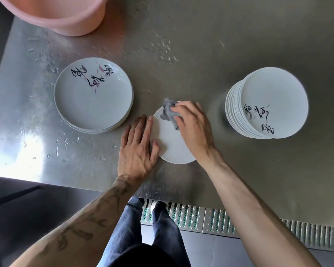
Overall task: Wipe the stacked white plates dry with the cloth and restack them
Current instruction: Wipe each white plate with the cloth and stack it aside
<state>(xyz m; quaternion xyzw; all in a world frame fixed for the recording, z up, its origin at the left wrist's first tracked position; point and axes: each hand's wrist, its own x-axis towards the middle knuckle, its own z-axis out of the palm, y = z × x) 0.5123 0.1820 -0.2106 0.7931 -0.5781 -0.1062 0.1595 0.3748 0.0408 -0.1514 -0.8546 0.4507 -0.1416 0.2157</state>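
Two bare hands are working over a single white plate [172,143] lying on a wet steel counter [201,45], between two stacks of matching dishes. The right hand [193,126] is pressing a crumpled grey cloth [169,112] onto the far part of the plate, its fingers closed around the rag. The left hand [138,149] is lying flat and spread against the plate's left rim, fingers extended along the edge and thumb resting on the plate, steadying it rather than gripping it. To the left, a short stack of plates [94,95] is sitting face up, black brush lettering and pink petals showing on the top one. To the right, a much taller stack [266,103] is leaning slightly, carrying the same lettering. A pink plastic tub [54,14] is standing at the far left corner of the counter. Water droplets are glinting across the metal near the tub and the short stack.
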